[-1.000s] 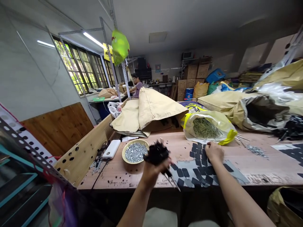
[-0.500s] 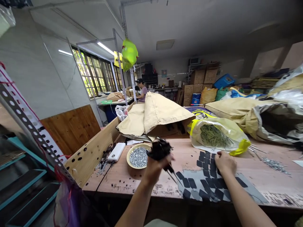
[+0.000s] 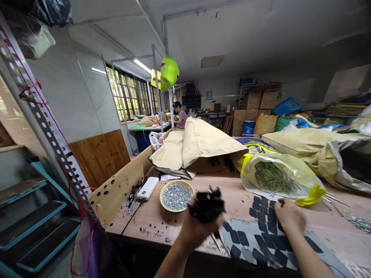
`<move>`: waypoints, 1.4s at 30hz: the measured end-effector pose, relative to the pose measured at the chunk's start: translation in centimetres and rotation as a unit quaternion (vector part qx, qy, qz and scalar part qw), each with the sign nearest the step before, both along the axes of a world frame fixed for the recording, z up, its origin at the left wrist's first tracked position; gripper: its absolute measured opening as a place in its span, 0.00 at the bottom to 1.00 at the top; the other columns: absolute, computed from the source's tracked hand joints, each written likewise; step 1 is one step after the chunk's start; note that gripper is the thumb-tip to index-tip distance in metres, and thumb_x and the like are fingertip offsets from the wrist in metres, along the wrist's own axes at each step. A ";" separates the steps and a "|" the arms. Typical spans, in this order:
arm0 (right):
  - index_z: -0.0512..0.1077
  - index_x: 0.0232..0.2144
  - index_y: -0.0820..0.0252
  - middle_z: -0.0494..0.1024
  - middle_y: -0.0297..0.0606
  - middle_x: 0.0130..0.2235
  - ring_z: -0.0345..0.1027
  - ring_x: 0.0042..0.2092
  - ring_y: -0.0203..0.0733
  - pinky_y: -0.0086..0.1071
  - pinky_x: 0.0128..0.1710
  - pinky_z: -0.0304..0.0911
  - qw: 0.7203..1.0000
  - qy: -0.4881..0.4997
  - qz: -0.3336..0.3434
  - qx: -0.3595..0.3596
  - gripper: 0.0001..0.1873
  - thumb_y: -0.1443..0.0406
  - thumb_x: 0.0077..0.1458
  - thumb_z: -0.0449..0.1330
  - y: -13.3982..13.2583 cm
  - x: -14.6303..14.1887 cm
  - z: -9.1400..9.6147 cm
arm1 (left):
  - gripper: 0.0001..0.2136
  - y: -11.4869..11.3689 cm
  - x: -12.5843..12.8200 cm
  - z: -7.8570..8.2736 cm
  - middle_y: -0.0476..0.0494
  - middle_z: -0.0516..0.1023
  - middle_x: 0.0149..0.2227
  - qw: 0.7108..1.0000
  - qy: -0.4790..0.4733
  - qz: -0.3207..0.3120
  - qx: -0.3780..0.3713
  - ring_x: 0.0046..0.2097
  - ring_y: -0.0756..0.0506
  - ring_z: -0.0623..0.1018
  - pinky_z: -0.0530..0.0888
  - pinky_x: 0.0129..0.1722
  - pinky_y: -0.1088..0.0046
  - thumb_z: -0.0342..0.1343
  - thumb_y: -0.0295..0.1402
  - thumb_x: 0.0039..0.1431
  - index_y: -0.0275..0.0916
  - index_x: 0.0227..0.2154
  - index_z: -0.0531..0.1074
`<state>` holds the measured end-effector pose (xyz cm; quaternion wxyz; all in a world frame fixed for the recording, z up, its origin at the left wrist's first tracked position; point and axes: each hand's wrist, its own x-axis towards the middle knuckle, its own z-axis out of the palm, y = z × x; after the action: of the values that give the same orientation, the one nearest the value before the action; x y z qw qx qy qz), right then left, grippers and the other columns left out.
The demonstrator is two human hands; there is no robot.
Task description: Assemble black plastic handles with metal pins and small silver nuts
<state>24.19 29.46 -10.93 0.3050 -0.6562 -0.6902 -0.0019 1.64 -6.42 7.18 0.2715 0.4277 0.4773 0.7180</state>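
Observation:
My left hand (image 3: 198, 230) is wrapped round a black part (image 3: 210, 206) with a blocky, notched outline, held up over the front of the table. Thin metal rods (image 3: 216, 242) stick out below that hand. My right hand (image 3: 290, 217) rests at the right edge of a group of black rounded pads (image 3: 262, 211), its fingers curled down. What those fingertips pinch, if anything, is hidden. More dark pads lie on a grey sheet (image 3: 249, 226) under my right forearm. Left of the black part sits a round bowl (image 3: 161, 200) filled with small shiny metal pieces (image 3: 177, 196).
A yellow-and-clear bag (image 3: 311, 181) of thin metal pins stands behind my right hand. Beige sacks (image 3: 208, 143) lie at the back. A white power bank (image 3: 148, 188) and loose rods are by the wooden side board (image 3: 116, 189). Another person (image 3: 182, 117) sits far off.
The view has swung slightly left, so things appear further right. My left hand has turned the black part and lowered it slightly. My right hand stays by the pads.

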 end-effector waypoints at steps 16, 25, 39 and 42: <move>0.77 0.42 0.60 0.81 0.51 0.40 0.74 0.40 0.59 0.42 0.35 0.63 1.000 0.010 0.001 -0.015 0.18 0.61 0.58 0.51 0.0 0.2 0.0 | 0.18 -0.6 -0.4 0.5 0.42 0.82 0.37 0.997 0.045 0.057 -0.021 0.37 0.42 0.81 0.79 0.39 0.67 0.70 0.35 0.48 0.38 0.42 0.74; 0.77 0.42 0.59 0.80 0.51 0.40 0.74 0.41 0.59 0.42 0.36 0.64 1.000 0.013 -0.001 -0.003 0.18 0.60 0.57 0.51 0.2 0.2 -0.2 | 0.22 0.4 0.2 0.0 0.39 0.82 0.44 0.996 0.033 0.071 -0.030 0.44 0.40 0.82 0.79 0.46 0.64 0.69 0.31 0.48 0.39 0.47 0.72; 0.78 0.43 0.61 0.80 0.51 0.40 0.72 0.41 0.59 0.42 0.36 0.62 1.000 0.019 -0.007 -0.018 0.19 0.61 0.58 0.51 -0.3 0.2 0.2 | 0.17 1.7 1.6 0.1 0.42 0.83 0.42 0.997 0.063 0.034 -0.031 0.43 0.41 0.82 0.77 0.45 0.67 0.67 0.30 0.50 0.40 0.45 0.75; 0.78 0.43 0.62 0.80 0.51 0.41 0.72 0.41 0.58 0.42 0.37 0.61 1.000 0.025 -0.011 -0.001 0.18 0.62 0.58 0.52 -0.8 0.0 0.8 | 0.15 1.8 1.3 0.3 0.41 0.83 0.43 0.991 0.079 0.092 -0.048 0.44 0.42 0.81 0.76 0.47 0.67 0.67 0.30 0.50 0.39 0.43 0.75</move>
<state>24.17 28.64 -10.18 0.3219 -0.6638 -0.6749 0.0118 2.95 -4.67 7.48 0.1860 0.4237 0.5685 0.6803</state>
